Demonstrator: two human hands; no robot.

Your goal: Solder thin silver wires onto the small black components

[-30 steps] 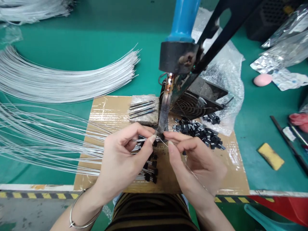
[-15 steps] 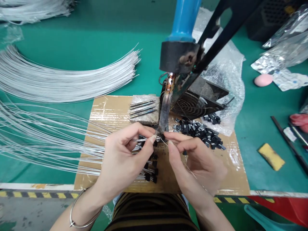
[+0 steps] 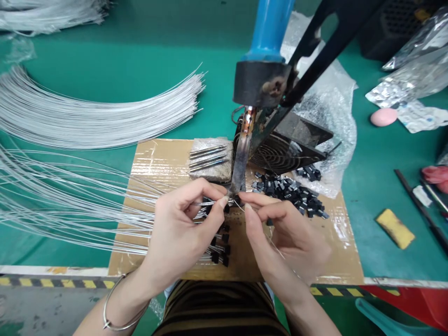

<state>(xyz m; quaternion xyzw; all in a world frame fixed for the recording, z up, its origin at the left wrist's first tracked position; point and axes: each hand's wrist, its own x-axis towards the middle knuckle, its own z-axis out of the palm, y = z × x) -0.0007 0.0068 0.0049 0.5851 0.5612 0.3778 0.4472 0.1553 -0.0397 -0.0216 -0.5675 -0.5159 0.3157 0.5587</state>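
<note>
A blue-handled soldering iron [image 3: 244,156] hangs in a black clamp, its tip pointing down between my fingertips. My left hand [image 3: 189,217] pinches silvery wire [image 3: 205,203] between thumb and forefinger, just left of the tip. My right hand [image 3: 280,228] pinches a thin strand of solder wire [image 3: 239,204], its end at the tip; the rest trails down past the palm. Fingers and tip hide the exact joint. Below my left hand, black connectors [image 3: 220,256] on wire ends lie on the cardboard [image 3: 245,266]. Several wires [image 3: 87,212] run off to the left.
Behind the iron stand a black fan [image 3: 283,156] and bubble wrap [image 3: 336,121]. Loose black connectors [image 3: 294,193] are heaped on the right. Metal rods [image 3: 208,158] rest on a pale pad. A white wire bundle [image 3: 105,119] lies back left, a yellow sponge [image 3: 395,227] at right.
Hardly anything differs. Both hands keep their pinch at the iron's tip, and the whole view has shifted very slightly.
</note>
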